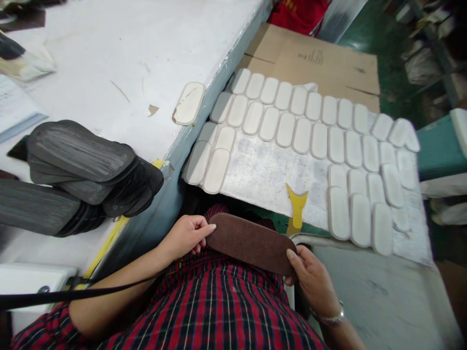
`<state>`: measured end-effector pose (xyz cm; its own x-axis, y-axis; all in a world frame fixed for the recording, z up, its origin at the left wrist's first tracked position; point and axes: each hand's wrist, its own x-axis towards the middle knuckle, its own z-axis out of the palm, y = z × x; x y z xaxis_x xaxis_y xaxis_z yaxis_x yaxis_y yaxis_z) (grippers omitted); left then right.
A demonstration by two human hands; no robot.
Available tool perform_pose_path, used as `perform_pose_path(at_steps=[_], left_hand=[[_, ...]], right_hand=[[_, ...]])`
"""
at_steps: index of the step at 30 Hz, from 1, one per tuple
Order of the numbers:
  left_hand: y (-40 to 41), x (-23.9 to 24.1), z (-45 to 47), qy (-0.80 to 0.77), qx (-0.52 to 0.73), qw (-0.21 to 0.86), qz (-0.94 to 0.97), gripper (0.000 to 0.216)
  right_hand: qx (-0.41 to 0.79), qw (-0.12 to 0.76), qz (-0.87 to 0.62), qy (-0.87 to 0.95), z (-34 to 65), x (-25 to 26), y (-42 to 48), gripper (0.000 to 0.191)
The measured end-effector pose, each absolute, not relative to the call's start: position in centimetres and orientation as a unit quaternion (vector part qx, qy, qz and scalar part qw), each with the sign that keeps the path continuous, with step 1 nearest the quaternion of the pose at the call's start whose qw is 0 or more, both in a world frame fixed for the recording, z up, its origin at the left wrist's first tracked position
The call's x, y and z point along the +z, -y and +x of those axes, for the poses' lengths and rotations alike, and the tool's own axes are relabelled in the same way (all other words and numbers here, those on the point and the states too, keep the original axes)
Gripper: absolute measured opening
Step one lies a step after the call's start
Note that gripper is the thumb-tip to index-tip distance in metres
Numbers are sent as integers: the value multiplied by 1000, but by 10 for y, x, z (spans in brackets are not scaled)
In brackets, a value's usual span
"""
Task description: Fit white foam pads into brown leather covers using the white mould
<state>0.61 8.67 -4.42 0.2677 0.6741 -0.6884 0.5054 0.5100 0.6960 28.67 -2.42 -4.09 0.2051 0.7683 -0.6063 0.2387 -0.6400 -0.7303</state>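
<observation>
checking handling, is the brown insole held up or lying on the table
Held up: the left hand and right hand grip the brown insole by its ends, off the table.

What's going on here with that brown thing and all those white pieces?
A person in a red checked shirt holds a brown sole-shaped piece over the lap, the left hand gripping one end and the right hand the other. Ahead, many white pads lie in overlapping rows on a board, with a yellow tool beside them. One lone pad lies on the white table, and a stack of dark soles sits there too.
</observation>
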Motion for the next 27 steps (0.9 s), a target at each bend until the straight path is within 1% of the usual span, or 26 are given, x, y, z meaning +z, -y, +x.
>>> perform_pose_path(at_steps=[8, 13, 19, 27], left_hand=[[-88, -41, 8, -620, 35, 604, 499, 41], [-88, -50, 2, -620, 12, 602, 503, 43], [-88, -52, 1, -638, -11, 593, 490, 42], [-89, -55, 1, -647, 4, 615, 451, 37]], right_hand=[[555, 282, -729, 285, 292, -44, 29, 38], [574, 285, -726, 250, 294, -47, 29, 40], [559, 284, -729, 274, 298, -48, 31, 39], [566, 270, -717, 304, 301, -46, 31, 38]])
